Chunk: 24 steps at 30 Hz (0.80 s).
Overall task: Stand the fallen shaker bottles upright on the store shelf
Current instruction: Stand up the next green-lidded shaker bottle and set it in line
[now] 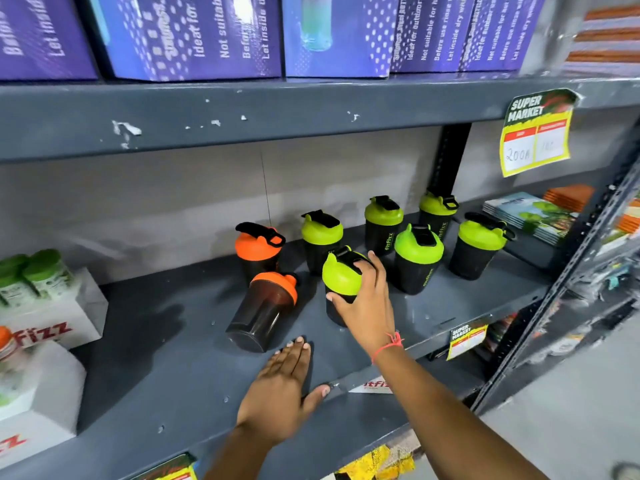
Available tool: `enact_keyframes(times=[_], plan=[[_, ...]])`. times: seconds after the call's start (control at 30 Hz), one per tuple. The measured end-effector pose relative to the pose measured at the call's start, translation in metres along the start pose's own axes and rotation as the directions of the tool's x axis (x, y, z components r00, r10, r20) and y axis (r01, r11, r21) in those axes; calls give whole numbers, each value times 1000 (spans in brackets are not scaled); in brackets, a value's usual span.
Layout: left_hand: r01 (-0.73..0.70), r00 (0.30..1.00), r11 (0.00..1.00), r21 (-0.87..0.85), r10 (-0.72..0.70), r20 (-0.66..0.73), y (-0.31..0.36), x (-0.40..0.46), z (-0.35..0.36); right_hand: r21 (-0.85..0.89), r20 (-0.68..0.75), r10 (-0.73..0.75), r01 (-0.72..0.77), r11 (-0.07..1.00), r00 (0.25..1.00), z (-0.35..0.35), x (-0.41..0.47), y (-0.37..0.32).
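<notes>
The right hand (367, 303) has its grip clamped on an upright black shaker bottle with a lime-green lid (343, 282) mid-shelf. At its nine o'clock, an orange-lidded translucent brown shaker bottle (265, 311) lies tipped on the grey metal shelf (173, 368). The left hand (280, 393) rests flat, fingers apart.

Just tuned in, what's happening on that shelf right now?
A person is tidying shaker bottles on the grey shelf. The right hand grips a green-lidded shaker, standing upright. The left hand rests flat on the shelf, open. An orange-lidded shaker lies tipped over. The other shakers behind stand upright.
</notes>
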<state>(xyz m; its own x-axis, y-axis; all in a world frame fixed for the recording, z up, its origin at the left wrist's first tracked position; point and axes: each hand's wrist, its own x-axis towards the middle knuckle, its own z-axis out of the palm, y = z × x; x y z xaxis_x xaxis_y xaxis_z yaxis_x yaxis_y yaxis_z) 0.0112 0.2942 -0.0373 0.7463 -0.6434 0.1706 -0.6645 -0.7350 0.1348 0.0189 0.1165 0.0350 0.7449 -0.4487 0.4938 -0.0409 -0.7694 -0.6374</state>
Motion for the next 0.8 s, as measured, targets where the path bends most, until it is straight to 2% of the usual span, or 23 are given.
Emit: enact_keyframes(times=[0.1, 0.2, 0.27, 0.3, 0.33, 0.37, 0.43, 0.47, 0.5, 0.6, 0.67, 0.73, 0.8], plan=[[-4, 1000, 1000, 1, 4, 11, -1, -1, 0, -16, 59, 50, -49, 999, 997, -6, 2, -1], [2, 1000, 1000, -12, -1, 25, 0, -1, 0, 79, 24, 56, -57, 995, 998, -15, 1, -8], [14, 999, 1000, -18, -13, 32, 0, 0, -1, 71, -45, -45, 49, 996, 998, -27, 10, -15], [20, 999, 1000, -24, -19, 35, 0, 0, -1, 18, -16, -102, 102, 995, 995, -34, 20, -18], [24, 999, 999, -31, -23, 44, 0, 0, -1, -36, 96, -120, 124, 992, 988, -40, 32, -21], [27, 998, 999, -36, -25, 50, 0, 0, -2, -84, 278, -106, 134, 987, 955, -46, 45, -25], [34, 998, 998, -48, -32, 44, 1, 0, -3, -154, 623, -12, 137, 978, 782, -54, 68, -31], [36, 999, 998, -50, -34, 36, 1, 0, -3, -181, 697, 29, 136, 974, 717, -54, 74, -34], [37, 999, 998, -51, -36, 30, 2, 0, -2, -220, 709, 56, 145, 965, 703, -53, 77, -35], [54, 998, 998, -39, -54, 12, 3, 0, -1, -458, 585, 109, 216, 863, 804, -44, 76, -41], [62, 998, 998, -12, -62, -2, 3, 0, -1, -567, 544, 103, 274, 777, 833, -41, 74, -45], [67, 998, 998, 8, -67, 3, 3, 0, -3, -544, 615, 96, 334, 770, 782, -45, 79, -51], [65, 998, 997, 30, -66, 14, 3, 0, -5, -488, 736, 144, 371, 790, 662, -49, 92, -56]])
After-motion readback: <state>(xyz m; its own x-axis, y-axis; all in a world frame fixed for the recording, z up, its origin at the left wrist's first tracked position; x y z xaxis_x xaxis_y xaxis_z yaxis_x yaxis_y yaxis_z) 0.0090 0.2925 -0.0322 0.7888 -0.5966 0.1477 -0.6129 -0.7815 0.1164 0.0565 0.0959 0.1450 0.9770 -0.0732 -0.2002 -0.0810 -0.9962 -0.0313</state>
